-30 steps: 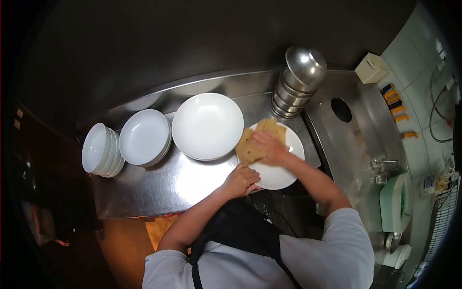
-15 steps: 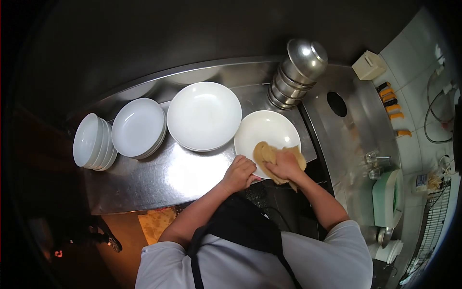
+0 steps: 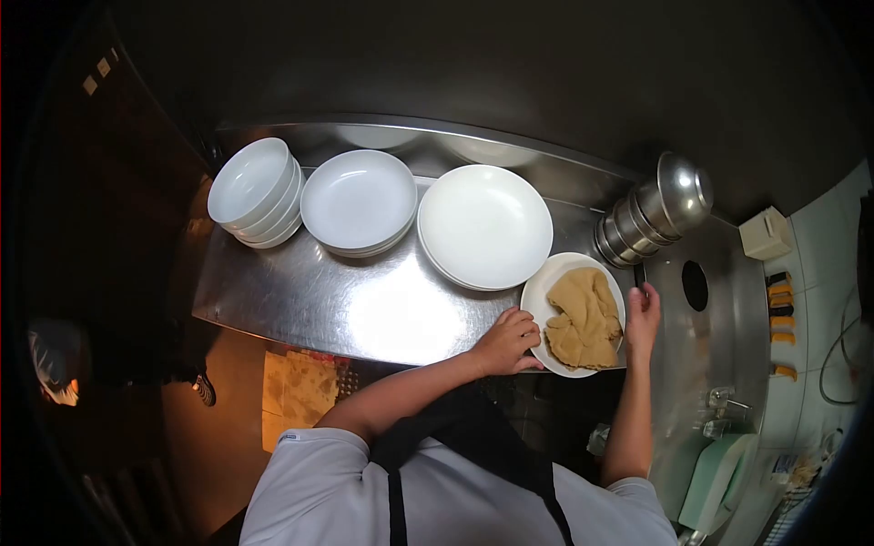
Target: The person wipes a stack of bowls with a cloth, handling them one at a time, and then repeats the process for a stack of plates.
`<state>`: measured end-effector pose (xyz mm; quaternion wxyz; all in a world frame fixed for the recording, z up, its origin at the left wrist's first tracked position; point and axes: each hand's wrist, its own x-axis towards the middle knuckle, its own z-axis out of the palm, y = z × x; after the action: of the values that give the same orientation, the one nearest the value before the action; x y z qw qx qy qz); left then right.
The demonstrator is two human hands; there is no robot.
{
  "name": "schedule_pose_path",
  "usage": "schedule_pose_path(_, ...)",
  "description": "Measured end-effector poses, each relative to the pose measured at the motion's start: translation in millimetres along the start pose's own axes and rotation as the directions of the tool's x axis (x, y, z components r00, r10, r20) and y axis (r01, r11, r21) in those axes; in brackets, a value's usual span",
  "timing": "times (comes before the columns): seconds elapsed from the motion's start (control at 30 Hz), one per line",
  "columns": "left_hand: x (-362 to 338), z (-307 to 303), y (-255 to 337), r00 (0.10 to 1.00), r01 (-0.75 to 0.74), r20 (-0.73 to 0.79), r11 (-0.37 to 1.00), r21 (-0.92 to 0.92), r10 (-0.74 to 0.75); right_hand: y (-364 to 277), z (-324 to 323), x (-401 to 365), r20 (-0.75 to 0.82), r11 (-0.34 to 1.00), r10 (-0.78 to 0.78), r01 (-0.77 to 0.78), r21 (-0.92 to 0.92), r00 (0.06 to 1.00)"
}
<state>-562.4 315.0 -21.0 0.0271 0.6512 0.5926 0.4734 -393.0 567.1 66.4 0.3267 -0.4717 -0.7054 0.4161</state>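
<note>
A crumpled tan cloth (image 3: 585,318) lies on a white plate (image 3: 541,284) near the counter's front edge. My left hand (image 3: 510,342) grips the plate's left rim, its fingers curled over the edge. On the other side my right hand (image 3: 644,320) is at the plate's right rim, with its fingers apart and off the cloth. Just up and left of the plate is a stack of large white plates (image 3: 485,226). Farther left are a stack of smaller white plates (image 3: 359,200) and a tilted stack of white bowls (image 3: 252,186).
Stacked metal bowls (image 3: 657,207) stand behind the plate. The steel counter (image 3: 273,291) continues right to a round hole (image 3: 695,285). Orange-handled tools (image 3: 781,314) and a beige box (image 3: 766,233) are on the tiled wall. A green container (image 3: 716,482) sits lower right; a person's shoe shows lower left.
My right hand has let go of the cloth, which now lies on the plate, and moved to the right rim. The view has shifted, so the counter items appear farther right.
</note>
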Motion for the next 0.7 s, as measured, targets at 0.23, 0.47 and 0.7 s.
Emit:
schedule_pose_path(0.23,2.9,0.0,-0.6,0.999,-0.003,0.039,1.0,-0.008,0.003,-11.0,55.7,-62.9,0.369,0.725,-0.18,0.376,-0.577,0.912)
schedule_pose_path(0.47,3.5,0.1,-1.7,1.0,-0.004,0.03,0.999,-0.042,0.005,-0.3,74.5,-76.0,0.325,0.645,-0.152,0.342,-0.684,0.934)
schedule_pose_path(0.7,3.3,0.4,-1.3,1.0,-0.017,-0.001,1.0,-0.027,0.017,0.1,79.2,-79.8,0.287,0.631,-0.199,0.347,-0.694,0.937)
